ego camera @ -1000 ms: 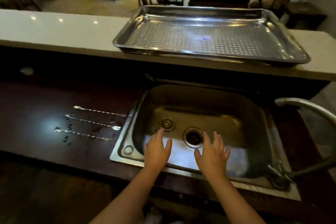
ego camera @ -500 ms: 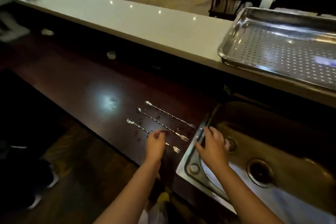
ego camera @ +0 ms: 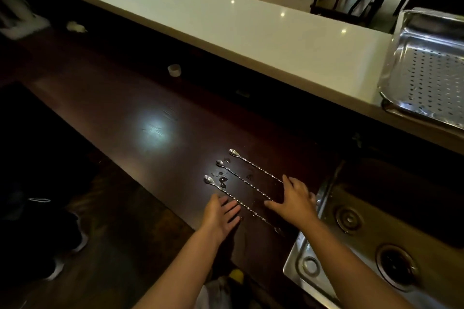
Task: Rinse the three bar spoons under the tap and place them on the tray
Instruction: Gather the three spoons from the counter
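Right hand (ego camera: 293,199) spread flat over the sink-side ends of the two farther bar spoons (ego camera: 253,167), left hand (ego camera: 221,213) open with fingertips at the nearest spoon's twisted stem (ego camera: 241,204); neither grips anything yet. All three lie parallel on the dark wood counter (ego camera: 125,113) near its sink (ego camera: 376,253) edge, unrinsed; the perforated tray (ego camera: 426,75) on the white upper counter holds none. Against half a second ago, both hands have shifted further onto the spoons.
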Demonstrator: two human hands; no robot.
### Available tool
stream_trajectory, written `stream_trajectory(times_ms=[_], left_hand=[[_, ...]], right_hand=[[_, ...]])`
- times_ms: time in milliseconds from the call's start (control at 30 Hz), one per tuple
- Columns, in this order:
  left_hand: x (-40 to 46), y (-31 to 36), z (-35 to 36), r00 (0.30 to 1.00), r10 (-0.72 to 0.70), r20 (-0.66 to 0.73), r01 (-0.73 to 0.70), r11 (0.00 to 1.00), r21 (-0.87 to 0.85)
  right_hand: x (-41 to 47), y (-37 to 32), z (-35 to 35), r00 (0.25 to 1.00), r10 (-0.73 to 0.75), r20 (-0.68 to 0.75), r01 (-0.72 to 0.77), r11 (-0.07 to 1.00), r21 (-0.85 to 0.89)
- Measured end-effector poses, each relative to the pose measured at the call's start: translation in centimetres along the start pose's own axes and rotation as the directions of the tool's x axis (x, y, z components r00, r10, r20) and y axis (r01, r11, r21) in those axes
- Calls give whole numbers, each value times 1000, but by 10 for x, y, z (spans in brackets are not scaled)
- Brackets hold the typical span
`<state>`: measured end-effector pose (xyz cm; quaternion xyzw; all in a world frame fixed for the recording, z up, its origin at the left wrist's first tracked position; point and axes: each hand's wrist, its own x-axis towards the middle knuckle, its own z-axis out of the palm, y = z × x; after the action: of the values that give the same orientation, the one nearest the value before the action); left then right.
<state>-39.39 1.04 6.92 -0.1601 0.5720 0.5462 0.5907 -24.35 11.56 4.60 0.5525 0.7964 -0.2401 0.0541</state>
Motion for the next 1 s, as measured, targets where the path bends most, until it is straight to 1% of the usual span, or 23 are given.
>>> stream_trajectory(times_ms=[67,133,367,500,633,767,900,1000], left_hand=[[3,8,0,999,-34,36,34,999,14],[6,14,-2,996,-65,67,62,997,36],[13,22,1,983,-127,134,115,989,95],[16,25,11,979,-142,143,122,983,137],[20,28,19,977,-150,154,123,978,172],[22,28,26,974,-158,160,129,976,178],[22,28,30,972,-164,171,133,975,177],[23,27,30,970,-164,178,135,978,161]], right_hand=[[4,-5,5,999,21,27,-21,1000,4],[6,-8,10,999,40,18,-40,999,-11],[1,-16,20,989,-3,-151,-11,996,-92],[-5,-20,23,986,5,-169,-19,996,-82],[-9,-23,23,986,50,-158,-48,999,14],[-12,-23,24,993,28,-113,-31,999,-19],[-12,-26,21,995,82,-58,-81,996,33],[-9,-30,18,995,100,8,-100,995,7]])
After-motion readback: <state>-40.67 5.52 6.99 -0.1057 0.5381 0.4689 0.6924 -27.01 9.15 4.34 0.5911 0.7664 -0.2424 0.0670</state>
